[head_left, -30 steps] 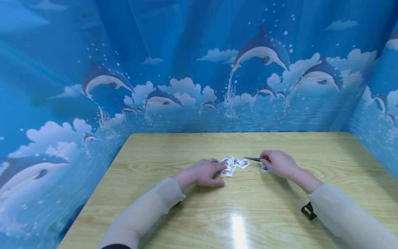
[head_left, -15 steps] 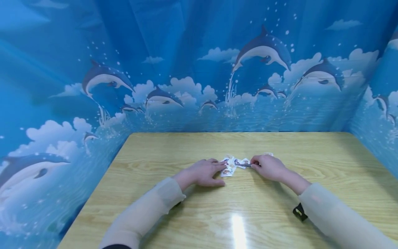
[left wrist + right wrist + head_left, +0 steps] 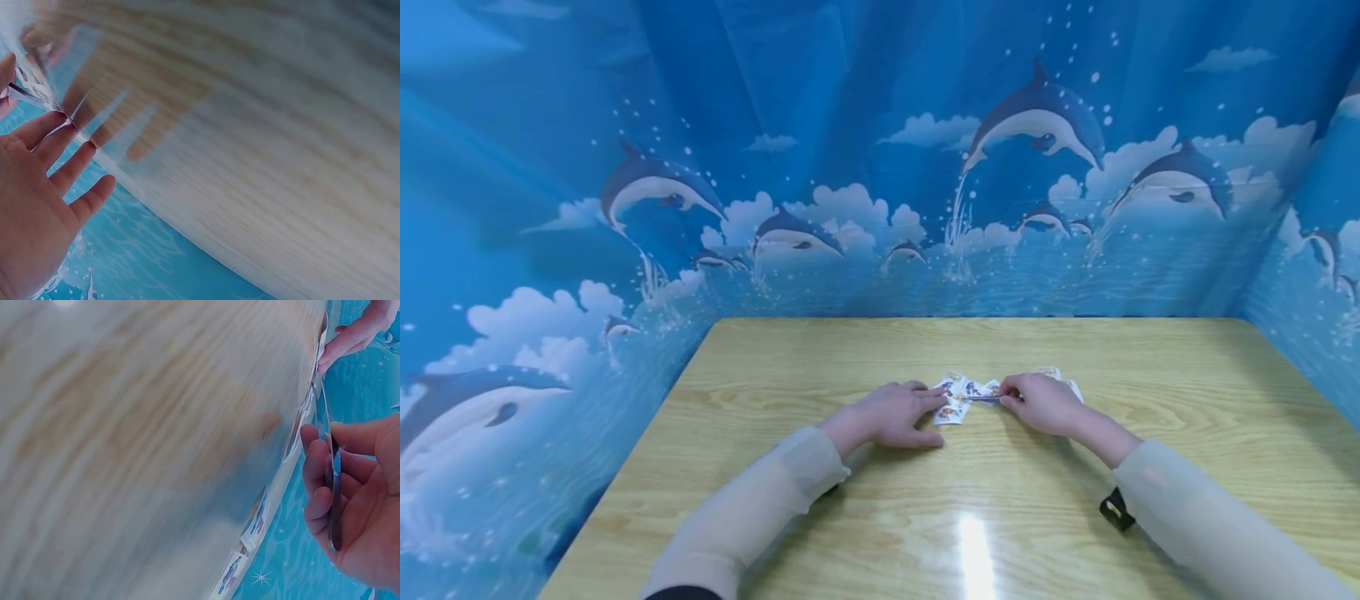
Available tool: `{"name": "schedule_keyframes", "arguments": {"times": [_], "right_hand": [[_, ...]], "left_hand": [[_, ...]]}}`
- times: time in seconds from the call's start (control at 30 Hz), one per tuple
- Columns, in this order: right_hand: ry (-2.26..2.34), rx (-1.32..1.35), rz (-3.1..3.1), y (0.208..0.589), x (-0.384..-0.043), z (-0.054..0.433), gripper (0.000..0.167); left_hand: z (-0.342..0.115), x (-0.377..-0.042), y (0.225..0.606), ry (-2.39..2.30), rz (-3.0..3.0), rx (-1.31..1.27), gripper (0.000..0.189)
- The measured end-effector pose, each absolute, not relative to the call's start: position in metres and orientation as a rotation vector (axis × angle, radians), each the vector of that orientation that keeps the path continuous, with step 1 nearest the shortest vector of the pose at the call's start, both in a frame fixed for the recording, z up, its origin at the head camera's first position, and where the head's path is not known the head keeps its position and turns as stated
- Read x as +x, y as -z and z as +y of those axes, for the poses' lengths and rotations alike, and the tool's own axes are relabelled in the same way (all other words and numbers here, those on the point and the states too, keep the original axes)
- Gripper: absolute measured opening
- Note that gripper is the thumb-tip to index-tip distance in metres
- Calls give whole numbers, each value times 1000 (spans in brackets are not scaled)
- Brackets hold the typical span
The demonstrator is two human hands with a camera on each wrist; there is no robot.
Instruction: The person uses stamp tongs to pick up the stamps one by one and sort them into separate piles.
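Step in hand: judged to be fine work with tweezers (image 3: 335,528) on a cluster of small printed slips (image 3: 953,412), one hand steadying, the other working the tool.
Next move: seems to call for a light, exact touch of the tips at one slip's edge, the left hand kept quiet so that the rest do not slide.
Left hand (image 3: 895,415): fingers extended and spread, pinching nothing; the foremost ones reach onto the cluster's left part and appear to touch it. Palm side shows in the left wrist view.
Right hand (image 3: 1047,402): thumb and fingers pinch the tweezers, the other fingers loosely curled, in a narrow grip. Tool points toward the left hand, low over the slips.
Tweezer tips: near the middle of the cluster; cannot tell whether they are closed or hold paper.
Slip cluster: on the bench (image 3: 880,517) between the two hands, pieces overlapping or touching; exact count unclear.
Far slips (image 3: 1075,389): just beyond the right hand, partly hidden by it, apart from the cluster.
Backdrop: blue dolphin curtain (image 3: 820,100) behind the bench.
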State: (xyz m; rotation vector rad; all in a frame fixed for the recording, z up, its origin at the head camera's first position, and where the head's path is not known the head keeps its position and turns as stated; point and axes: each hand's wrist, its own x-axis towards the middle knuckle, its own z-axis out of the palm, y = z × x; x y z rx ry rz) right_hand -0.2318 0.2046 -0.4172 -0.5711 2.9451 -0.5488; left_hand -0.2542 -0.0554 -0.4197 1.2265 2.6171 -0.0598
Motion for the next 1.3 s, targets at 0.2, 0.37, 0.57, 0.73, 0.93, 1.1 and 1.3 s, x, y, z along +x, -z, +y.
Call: {"name": "schedule_keyframes", "arguments": {"times": [0.2,0.37,0.57,0.73,0.93,1.1,1.3], "right_hand": [[567,-558,2956,415,-231,201,14],[570,-569,2984,415,-232,199,14],[548,-588,3018,418,-232,199,12],[547,-630,3071,419,-232,199,12],[529,-597,3108,414,-230,203,11],[582,-556,3097,408,-228,211,11],[623,-516,3065,397,-219,226,13]], "left_hand": [[-55,-255,422,61,2614,1216,76],[-54,-256,420,49,2607,1195,76],[-52,-257,418,42,2610,1189,75],[-52,-257,418,47,2616,1199,75],[-54,-256,417,13,2608,1171,77],[-57,-257,415,-53,2624,1164,75],[-60,-256,410,-74,2646,1215,76]]}}
